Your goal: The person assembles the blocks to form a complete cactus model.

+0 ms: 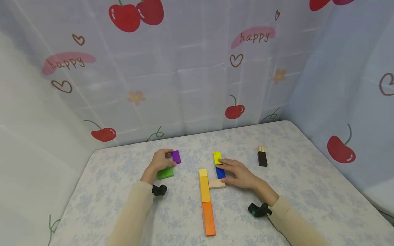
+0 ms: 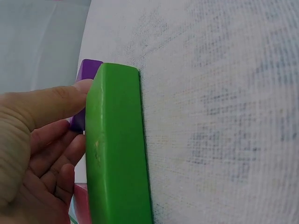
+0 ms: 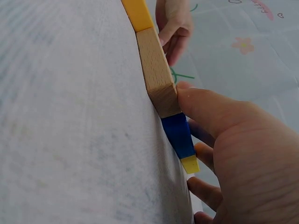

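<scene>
My left hand (image 1: pixel 160 160) is at the left side of a purple block (image 1: pixel 176 157), its thumb at the near end and a fingertip at the far end. Beneath that hand lies a green block (image 1: pixel 165 173), which covers part of the purple one in the left wrist view. My right hand (image 1: pixel 240 174) rests with spread fingers along a yellow block (image 1: pixel 217 158) and a blue block (image 1: pixel 220 173). Its thumb touches the end of a plain wooden block (image 1: pixel 217 184). In the right wrist view these three form a line, wood to blue to yellow.
Left of the wooden block runs a column: a pale yellow block (image 1: pixel 203 173), a longer amber block (image 1: pixel 205 189) and an orange block (image 1: pixel 209 218). A dark brown block (image 1: pixel 262 159) with pale wooden pieces at its far end lies at right. A printed curtain (image 1: pixel 184 85) hangs behind the table.
</scene>
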### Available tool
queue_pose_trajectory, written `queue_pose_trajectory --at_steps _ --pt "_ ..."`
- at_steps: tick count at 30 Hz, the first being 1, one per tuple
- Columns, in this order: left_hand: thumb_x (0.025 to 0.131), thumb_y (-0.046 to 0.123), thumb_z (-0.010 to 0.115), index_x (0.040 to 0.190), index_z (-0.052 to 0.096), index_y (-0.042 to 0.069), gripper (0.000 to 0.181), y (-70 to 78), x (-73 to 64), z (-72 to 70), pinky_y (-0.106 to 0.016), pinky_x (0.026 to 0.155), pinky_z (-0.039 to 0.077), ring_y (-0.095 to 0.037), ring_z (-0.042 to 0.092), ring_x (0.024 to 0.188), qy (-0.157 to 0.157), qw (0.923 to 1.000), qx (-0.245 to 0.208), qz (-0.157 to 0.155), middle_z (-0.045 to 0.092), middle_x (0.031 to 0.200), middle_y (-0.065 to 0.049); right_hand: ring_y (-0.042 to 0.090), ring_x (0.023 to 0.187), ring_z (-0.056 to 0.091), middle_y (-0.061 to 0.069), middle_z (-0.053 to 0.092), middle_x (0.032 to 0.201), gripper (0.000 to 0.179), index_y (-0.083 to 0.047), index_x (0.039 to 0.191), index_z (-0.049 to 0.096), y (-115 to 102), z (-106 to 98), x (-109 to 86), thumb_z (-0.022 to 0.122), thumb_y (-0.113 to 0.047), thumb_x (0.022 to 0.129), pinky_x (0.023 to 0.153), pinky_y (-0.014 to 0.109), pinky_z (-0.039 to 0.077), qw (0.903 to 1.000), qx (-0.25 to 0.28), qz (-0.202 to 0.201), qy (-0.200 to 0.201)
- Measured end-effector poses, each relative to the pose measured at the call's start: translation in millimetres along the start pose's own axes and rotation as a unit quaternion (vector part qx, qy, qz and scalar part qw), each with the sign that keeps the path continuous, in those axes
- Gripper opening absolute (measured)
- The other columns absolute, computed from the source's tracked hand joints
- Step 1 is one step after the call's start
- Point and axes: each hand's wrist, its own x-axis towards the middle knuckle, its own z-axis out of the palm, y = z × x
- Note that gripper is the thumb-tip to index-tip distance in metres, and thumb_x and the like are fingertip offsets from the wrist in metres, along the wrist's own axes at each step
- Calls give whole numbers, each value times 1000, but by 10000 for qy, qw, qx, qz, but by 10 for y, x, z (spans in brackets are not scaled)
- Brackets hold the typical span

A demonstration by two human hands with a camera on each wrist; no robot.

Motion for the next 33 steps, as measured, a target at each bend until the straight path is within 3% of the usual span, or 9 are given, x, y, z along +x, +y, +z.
queue_pose_trajectory --at_steps 6,11,16,20,26,33 --pt "79 11 81 135 56 0 62 8 -1 7 -47 96 49 -32 61 111 178 9996 -130 164 66 118 -19 41 141 36 14 46 150 56 -11 138 57 -17 -20 0 71 -35 89 112 63 27 10000 -6 -17 22" --pt "80 10 80 134 57 0 60 159 -23 61 -44 93 52 -31 64 108 190 9972 -672 255 68 115 -19 42 141 36 15 46 150 57 -11 138 57 -29 -36 -2 71 -34 88 112 63 27 10000 -6 -3 3" --pt "78 12 82 132 61 6 58 401 -29 233 -42 91 54 -28 65 106 -46 9945 -946 450 69 114 -13 42 141 35 14 45 150 57 -12 139 56 -28 -43 4 71 -34 88 113 63 26 10000 33 53 -52" --pt "77 11 83 130 63 8 56 511 -30 389 -40 90 55 -26 65 104 -316 9930 -1021 498 70 112 -11 41 142 34 13 45 151 57 -14 140 56 -33 -34 14 69 -37 90 113 63 25 9998 50 119 -144" --pt "75 7 83 125 65 3 53 558 -31 535 -37 88 55 -21 65 95 -515 9913 -1092 515 70 104 -11 40 143 34 11 45 151 56 -14 139 56 -27 -19 14 69 -38 90 113 63 25 9997 46 164 -159" --pt "75 9 84 125 65 3 54 520 -38 608 -35 86 53 -17 63 92 -640 9908 -1105 457 70 102 -9 40 143 33 11 44 152 57 -14 140 55 -25 -15 12 68 -39 90 114 63 24 9996 95 196 -175"
